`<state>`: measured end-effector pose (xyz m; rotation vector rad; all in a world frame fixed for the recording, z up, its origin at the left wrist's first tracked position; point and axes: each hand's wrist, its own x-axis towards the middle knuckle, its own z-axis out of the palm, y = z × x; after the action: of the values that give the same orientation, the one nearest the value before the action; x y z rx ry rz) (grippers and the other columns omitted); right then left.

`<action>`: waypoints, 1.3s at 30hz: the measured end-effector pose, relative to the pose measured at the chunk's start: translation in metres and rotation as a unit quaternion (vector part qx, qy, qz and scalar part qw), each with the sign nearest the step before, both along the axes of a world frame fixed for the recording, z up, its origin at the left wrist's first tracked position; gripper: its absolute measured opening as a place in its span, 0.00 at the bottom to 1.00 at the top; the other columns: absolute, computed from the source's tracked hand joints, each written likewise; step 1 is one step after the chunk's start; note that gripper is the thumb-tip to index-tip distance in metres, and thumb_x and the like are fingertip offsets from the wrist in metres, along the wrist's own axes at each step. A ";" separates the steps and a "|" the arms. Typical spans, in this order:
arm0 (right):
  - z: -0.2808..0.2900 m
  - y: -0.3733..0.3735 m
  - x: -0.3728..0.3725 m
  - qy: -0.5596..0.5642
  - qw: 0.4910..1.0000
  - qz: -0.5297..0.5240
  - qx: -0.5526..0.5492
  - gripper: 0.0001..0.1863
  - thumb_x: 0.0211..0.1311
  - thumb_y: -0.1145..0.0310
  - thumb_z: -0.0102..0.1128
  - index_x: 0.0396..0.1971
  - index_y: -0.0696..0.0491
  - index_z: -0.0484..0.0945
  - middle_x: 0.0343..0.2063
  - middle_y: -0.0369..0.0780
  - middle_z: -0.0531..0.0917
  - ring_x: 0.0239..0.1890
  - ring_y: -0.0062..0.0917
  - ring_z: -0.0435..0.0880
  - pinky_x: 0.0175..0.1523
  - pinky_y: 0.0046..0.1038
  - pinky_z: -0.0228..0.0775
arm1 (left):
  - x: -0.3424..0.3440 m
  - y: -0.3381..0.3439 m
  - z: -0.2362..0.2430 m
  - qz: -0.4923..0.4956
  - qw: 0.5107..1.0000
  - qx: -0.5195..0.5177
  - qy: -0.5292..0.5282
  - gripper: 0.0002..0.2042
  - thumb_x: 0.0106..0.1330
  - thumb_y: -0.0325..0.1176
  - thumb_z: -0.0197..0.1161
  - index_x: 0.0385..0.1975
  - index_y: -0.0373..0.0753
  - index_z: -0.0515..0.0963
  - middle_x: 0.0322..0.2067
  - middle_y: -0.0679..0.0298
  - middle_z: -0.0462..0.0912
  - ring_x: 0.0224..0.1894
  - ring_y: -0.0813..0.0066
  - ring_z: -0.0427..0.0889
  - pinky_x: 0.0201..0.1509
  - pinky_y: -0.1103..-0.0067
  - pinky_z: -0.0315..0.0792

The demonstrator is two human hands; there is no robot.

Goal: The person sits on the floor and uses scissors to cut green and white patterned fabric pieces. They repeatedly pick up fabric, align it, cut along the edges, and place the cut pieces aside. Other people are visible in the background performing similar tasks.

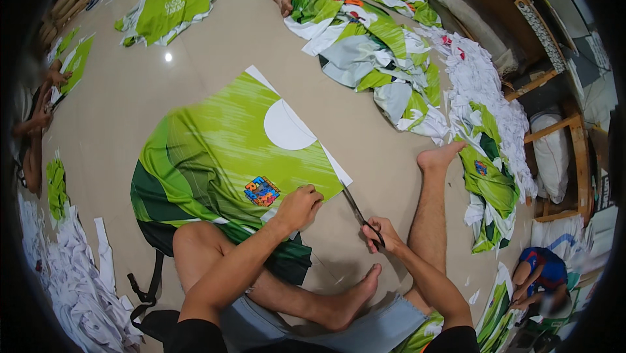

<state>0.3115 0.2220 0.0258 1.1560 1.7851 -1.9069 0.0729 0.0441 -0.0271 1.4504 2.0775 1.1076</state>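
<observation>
A printed green fabric panel [222, 124], with a white half circle and a colourful badge, lies spread on the floor before me and partly over my bent leg. A white margin runs along its right edge. My left hand [300, 208] is closed on the panel's lower right edge, fingers curled. In my right hand [383, 235] is a pair of black-handled scissors [354, 204], fingers through the handles. The blades point up and left, their tips at the panel's white corner. Whether the blades touch the cloth is too small to tell.
Piled green and white fabric pieces [385, 59] lie at the far right, beside white offcuts [482, 72]. More white scraps [78, 294] heap at the left. Another green piece [171, 10] lies farther off. A black strap [153, 281] is by my knee. Other people sit around.
</observation>
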 end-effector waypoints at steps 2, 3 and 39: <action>-0.005 0.003 -0.010 0.009 1.000 -0.008 0.002 0.25 0.61 0.49 0.69 0.33 0.58 0.72 0.15 0.36 0.75 0.11 0.18 0.73 0.14 0.22 0.65 | -0.003 -0.001 0.001 0.004 1.000 -0.011 -0.015 0.06 0.60 0.30 0.65 0.35 0.38 0.83 0.35 0.55 0.80 0.40 0.52 0.81 0.44 0.64 0.76; -0.007 0.005 -0.011 0.007 1.000 -0.011 0.000 0.25 0.61 0.50 0.70 0.33 0.58 0.71 0.14 0.36 0.75 0.10 0.18 0.73 0.14 0.22 0.65 | -0.003 -0.002 0.002 0.005 1.000 -0.013 -0.019 0.06 0.60 0.30 0.65 0.35 0.38 0.83 0.35 0.55 0.80 0.40 0.52 0.81 0.45 0.64 0.76; -0.006 0.021 -0.055 -0.011 0.997 0.062 0.039 0.34 0.57 0.39 0.68 0.36 0.61 0.72 0.15 0.37 0.76 0.10 0.19 0.74 0.17 0.23 0.68 | -0.006 0.000 0.005 -0.002 1.000 -0.013 -0.025 0.07 0.60 0.31 0.65 0.36 0.37 0.83 0.35 0.54 0.79 0.41 0.51 0.80 0.46 0.63 0.76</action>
<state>0.2560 0.2435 0.0195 1.0608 1.8887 -1.7609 0.0665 0.0439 -0.0222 1.3992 2.0461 1.0999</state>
